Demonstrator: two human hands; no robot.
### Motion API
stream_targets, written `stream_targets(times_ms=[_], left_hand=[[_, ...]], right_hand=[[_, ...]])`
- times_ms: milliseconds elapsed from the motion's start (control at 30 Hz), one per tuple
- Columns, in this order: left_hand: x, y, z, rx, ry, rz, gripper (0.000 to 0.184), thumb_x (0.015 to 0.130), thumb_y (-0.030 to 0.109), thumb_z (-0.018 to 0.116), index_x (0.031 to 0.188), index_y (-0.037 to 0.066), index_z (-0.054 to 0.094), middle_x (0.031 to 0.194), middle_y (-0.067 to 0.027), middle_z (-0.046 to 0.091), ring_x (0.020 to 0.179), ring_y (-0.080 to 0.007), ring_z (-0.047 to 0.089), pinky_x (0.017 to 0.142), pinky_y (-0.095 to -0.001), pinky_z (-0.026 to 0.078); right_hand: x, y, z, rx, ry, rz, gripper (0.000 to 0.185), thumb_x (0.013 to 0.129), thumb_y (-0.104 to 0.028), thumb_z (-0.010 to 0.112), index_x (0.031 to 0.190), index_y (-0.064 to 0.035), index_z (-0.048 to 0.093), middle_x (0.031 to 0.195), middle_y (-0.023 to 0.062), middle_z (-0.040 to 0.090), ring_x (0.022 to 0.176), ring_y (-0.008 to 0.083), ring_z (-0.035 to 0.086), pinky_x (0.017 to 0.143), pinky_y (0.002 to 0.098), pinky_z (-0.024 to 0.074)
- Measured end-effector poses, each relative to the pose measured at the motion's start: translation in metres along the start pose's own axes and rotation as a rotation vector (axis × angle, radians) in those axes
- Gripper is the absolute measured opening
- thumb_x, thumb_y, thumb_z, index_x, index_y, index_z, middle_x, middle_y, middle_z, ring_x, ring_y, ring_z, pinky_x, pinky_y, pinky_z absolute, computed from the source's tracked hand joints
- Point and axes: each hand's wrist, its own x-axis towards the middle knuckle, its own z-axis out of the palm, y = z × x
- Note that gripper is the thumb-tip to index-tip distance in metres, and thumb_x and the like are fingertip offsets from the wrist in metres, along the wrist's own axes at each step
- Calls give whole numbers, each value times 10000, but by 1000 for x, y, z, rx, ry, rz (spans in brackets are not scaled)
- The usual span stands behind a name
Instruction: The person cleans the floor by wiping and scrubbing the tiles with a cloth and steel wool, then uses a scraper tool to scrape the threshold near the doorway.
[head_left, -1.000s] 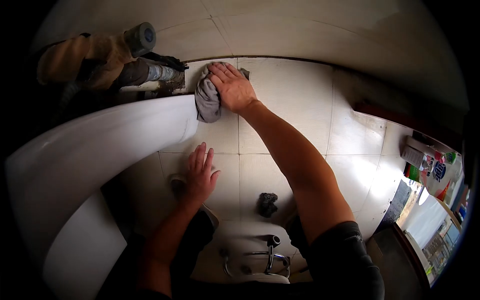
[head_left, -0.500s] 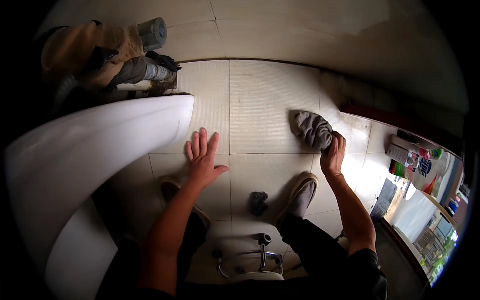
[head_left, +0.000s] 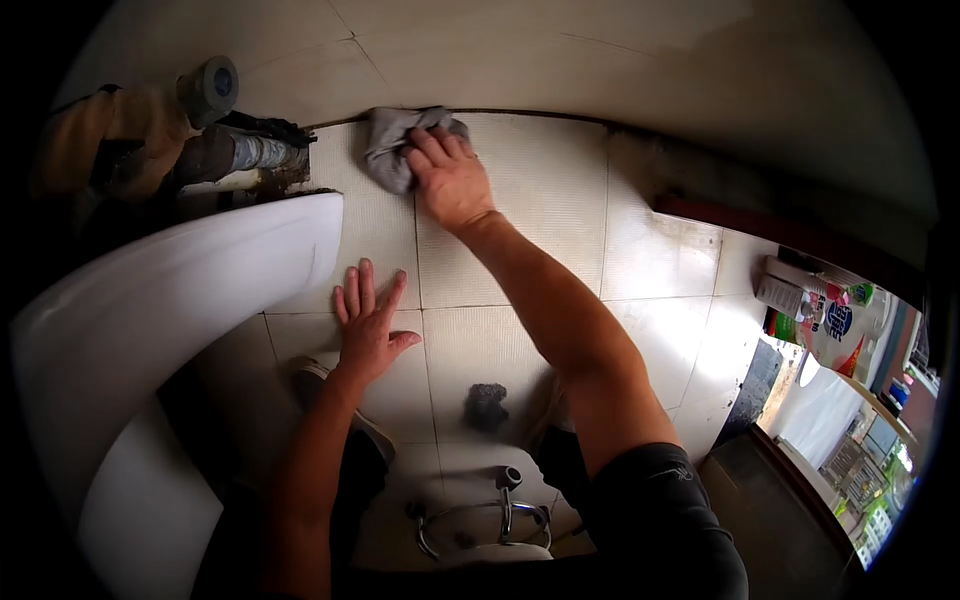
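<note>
Blue lettering [head_left: 839, 320] on white package [head_left: 832, 349], not legible.

We have 1 gray cloth [head_left: 388, 150], crumpled and creased into loose, uneven folds, lying bunched on the pale floor tiles [head_left: 540, 190] close by the wall [head_left: 480, 60].

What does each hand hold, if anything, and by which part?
The right hand has fingers on the right side of the grey cloth; whether they grip cannot be told. The left hand holds nothing.
</note>
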Motion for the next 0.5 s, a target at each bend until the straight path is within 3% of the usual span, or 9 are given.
stream_targets(times_ms=[67,167,267,333,400,433,500], left_hand=[[0,3,0,-18,-10,-18,1154,740,442,928,1692,223,312,1771,-285,10,1635,-479,0,1258,-664,2],[2,0,-5,-31,12,-19,1143,749,442,923,1692,223,315,1773,-281,3,1639,-466,-17,1261,-654,-8],[-2,5,-6,-81,-11,-39,1116,759,440,921,1690,270,328,1786,-238,13,1646,-439,-20,1268,-644,-5],[-2,2,-5,-68,-18,-20,1130,757,434,920,1691,233,317,1779,-265,-6,1640,-456,-51,1264,-649,-23],[-3,1,-4,-63,-15,-22,1135,752,428,924,1691,234,316,1779,-264,-3,1640,-459,-43,1264,-649,-19],[-1,1,-4,-61,-7,-15,1140,748,423,927,1691,235,315,1779,-262,0,1640,-462,-34,1264,-650,-15],[1,-1,-4,-50,-12,-16,1151,742,414,933,1693,233,311,1777,-268,5,1639,-467,-21,1263,-653,-7]], right_hand=[[-36,47,-47,-4,37,94,416,779,-135,692,1189,-68,712,1364,131,658,1225,365,608,1075,458,505],[-136,109,-125,-150,6,97,483,735,-123,676,1201,4,696,1304,218,644,1159,436,594,1031,513,509],[-190,122,-175,-235,-85,378,465,755,-125,717,1199,4,668,1164,219,638,1081,445,598,987,537,502],[-160,91,-170,-156,20,412,460,779,-136,756,1207,-1,655,1121,203,636,1039,436,600,953,531,495],[-99,47,-142,-58,5,226,399,808,-189,792,1165,-38,698,1111,169,644,1019,386,601,916,508,475],[-69,25,-120,-61,-65,167,405,821,-275,823,1146,-60,714,1199,169,616,1129,369,574,1026,563,443],[-14,-18,-65,10,-165,140,421,897,-386,770,1212,-112,711,1523,165,476,1491,369,386,1261,645,249]])
